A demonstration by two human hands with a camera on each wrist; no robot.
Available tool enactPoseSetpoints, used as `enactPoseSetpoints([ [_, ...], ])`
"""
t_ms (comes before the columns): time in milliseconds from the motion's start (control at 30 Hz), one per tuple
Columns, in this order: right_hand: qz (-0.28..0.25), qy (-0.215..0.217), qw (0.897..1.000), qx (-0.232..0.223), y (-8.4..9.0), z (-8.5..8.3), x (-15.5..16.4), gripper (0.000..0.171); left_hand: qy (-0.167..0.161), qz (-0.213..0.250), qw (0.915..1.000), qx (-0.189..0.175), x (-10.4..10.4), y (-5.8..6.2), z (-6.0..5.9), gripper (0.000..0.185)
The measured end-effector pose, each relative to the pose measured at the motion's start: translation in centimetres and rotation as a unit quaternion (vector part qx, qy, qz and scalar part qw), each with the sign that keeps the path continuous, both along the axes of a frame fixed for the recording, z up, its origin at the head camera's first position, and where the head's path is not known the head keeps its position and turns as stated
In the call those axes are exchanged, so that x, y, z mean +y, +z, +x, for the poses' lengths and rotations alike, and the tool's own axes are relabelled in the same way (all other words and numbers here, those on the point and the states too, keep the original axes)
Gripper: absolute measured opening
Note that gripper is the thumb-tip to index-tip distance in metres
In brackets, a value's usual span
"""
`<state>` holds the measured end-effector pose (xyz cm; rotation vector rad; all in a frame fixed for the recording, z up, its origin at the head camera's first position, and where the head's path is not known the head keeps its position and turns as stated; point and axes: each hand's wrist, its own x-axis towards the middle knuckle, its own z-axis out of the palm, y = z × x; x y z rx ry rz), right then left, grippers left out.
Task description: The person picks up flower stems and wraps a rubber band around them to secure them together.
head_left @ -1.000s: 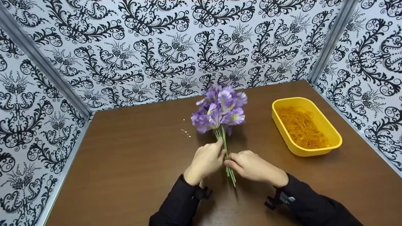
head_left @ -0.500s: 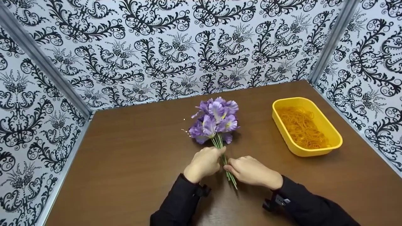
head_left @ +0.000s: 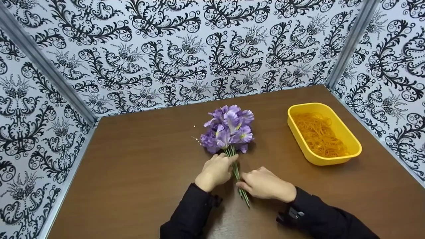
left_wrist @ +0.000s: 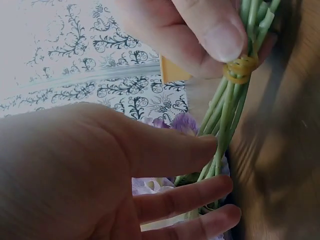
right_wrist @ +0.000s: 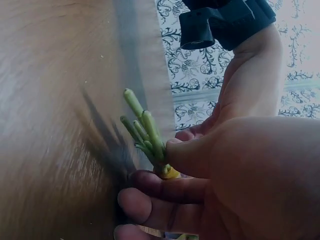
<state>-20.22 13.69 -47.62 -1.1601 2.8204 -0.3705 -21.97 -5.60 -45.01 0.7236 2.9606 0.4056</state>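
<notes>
A bunch of purple artificial flowers (head_left: 229, 127) lies on the brown table (head_left: 132, 172), its green stems (head_left: 236, 172) pointing toward me. My left hand (head_left: 229, 159) holds the stems just below the blooms, thumb (left_wrist: 175, 150) on one side and fingers (left_wrist: 195, 200) on the other. Lower down, my right hand (head_left: 241, 184) pinches the stems where a yellow rubber band (left_wrist: 240, 67) is wrapped round them. In the right wrist view the cut stem ends (right_wrist: 142, 125) stick out past the band (right_wrist: 171, 173) and my fingers.
A yellow plastic tray (head_left: 328, 161) full of orange rubber bands (head_left: 317, 134) stands on the right of the table. Patterned walls close in the back and both sides. A few small white specks (head_left: 196, 139) lie left of the blooms.
The flowers have come down and toward me, from raised to lying low on the table. Both hands moved with them, and the right hand shifted a little nearer the stem ends.
</notes>
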Motion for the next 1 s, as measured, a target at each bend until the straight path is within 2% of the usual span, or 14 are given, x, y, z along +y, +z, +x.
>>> enactPoseSetpoints([
  [200, 0.019, 0.004, 1.0, 0.012, 0.1, 0.2, -0.1, 0.033, -0.008, 0.015, 0.9997, 0.017, -0.1, -0.2, -0.1, 0.045],
  [433, 0.021, -0.001, 1.0, 0.016, 0.0, 0.4, -0.1, 0.033, -0.005, 0.044, 0.9984, 0.036, 0.2, -1.0, -0.2, 0.023],
  [567, 0.018, -0.005, 1.0, 0.006, 0.1, 0.5, -0.1, 0.032, 0.0, 0.037, 0.9986, 0.038, 0.5, -1.4, -0.2, 0.017],
  [700, 0.019, -0.007, 1.0, 0.005, 0.1, 0.5, -0.1, 0.033, 0.004, 0.037, 0.9985, 0.041, 0.6, -1.6, -0.3, 0.017],
  [933, 0.03, -0.014, 0.999, 0.02, 0.1, 0.7, -0.2, 0.036, -0.002, 0.046, 0.9963, 0.072, 0.6, -1.9, -0.2, 0.019],
  [1000, 0.032, -0.015, 0.999, 0.016, 0.1, 0.7, -0.2, 0.036, -0.002, 0.047, 0.9966, 0.068, 0.6, -1.9, -0.1, 0.022],
])
